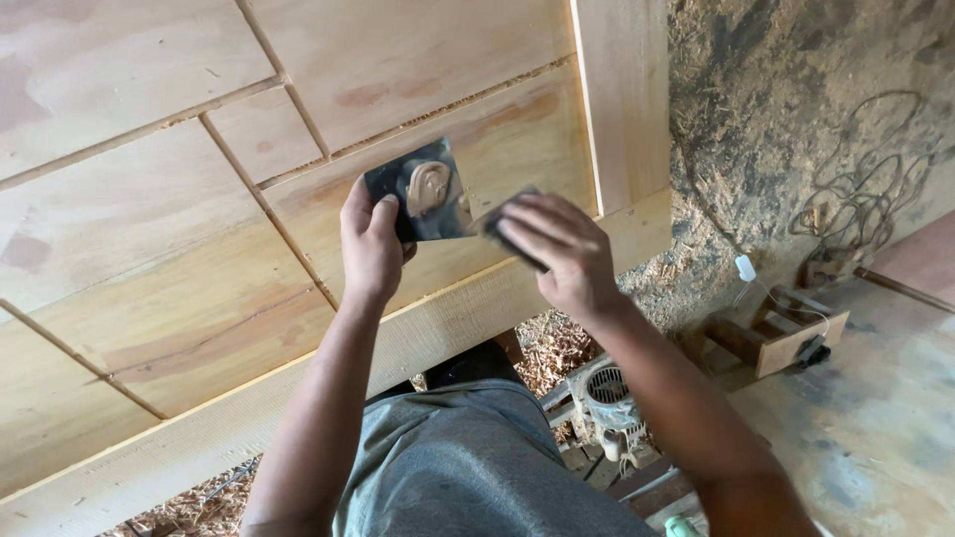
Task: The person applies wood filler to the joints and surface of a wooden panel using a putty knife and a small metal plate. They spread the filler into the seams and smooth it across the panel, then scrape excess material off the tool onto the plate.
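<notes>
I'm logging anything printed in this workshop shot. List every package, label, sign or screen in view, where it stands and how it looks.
None in view: no package, label, sign or screen.
Left hand: holds a dark square plate carrying tan putty.
Right hand: holds a dark scraper over the pale wooden panel.

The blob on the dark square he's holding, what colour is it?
Light tan blob, seen in the head view.
</notes>
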